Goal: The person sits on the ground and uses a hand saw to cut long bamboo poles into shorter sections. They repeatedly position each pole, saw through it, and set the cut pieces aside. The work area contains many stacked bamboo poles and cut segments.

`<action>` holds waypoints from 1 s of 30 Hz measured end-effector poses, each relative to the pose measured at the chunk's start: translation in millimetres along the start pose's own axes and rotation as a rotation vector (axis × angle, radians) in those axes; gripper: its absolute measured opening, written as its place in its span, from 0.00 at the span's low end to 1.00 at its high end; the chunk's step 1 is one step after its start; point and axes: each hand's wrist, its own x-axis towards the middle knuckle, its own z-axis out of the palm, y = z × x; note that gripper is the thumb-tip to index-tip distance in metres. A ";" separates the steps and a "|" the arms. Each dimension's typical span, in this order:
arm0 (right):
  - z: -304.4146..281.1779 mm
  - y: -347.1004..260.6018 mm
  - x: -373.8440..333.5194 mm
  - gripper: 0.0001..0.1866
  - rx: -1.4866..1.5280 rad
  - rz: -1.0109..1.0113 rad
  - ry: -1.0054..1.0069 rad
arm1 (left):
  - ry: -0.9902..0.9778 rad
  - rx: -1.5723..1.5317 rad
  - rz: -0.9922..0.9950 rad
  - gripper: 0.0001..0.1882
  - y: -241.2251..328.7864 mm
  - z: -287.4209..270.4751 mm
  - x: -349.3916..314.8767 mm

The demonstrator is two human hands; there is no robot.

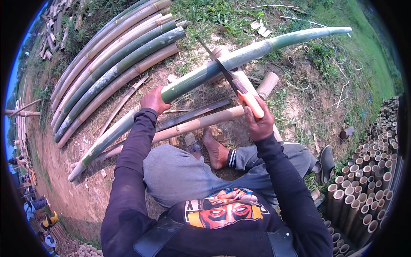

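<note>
A long green bamboo pole (192, 83) slants across in front of me, from the lower left to the upper right. My left hand (155, 101) is closed on it left of the middle. In my right hand (260, 123) is the light orange handle of a handsaw (223, 70). Its dark blade lies across the green pole, with the tip pointing away from me. Whether the teeth have cut into the bamboo cannot be made out. Beneath the pole, a wooden support (246, 81) shows beside the saw.
Several bamboo poles (115, 70) lie side by side at the upper left. A tan pole (201, 123) and a dark split strip (195, 113) lie near my bare foot (215, 150). Many cut bamboo tubes (353, 205) stand upright at the right, near a grey sandal (327, 162).
</note>
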 end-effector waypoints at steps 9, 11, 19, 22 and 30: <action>-29.3 17.3 -49.1 0.26 0.013 0.077 -0.017 | -0.057 0.031 -0.026 0.38 1.9 -8.4 0.4; -72.2 -0.7 -103.3 0.26 0.107 0.124 0.007 | -0.023 0.021 -0.012 0.37 -0.3 -3.8 1.1; 36.7 18.9 47.5 0.23 0.002 0.022 -0.025 | -0.013 0.003 -0.012 0.36 0.9 -2.7 -0.2; 40.2 19.9 48.2 0.25 -0.058 0.058 0.000 | 0.003 0.005 0.005 0.35 2.5 -6.7 -2.8; -58.7 2.3 -95.7 0.26 -0.022 0.064 -0.028 | 0.006 -0.053 0.028 0.35 -6.9 -3.5 -7.3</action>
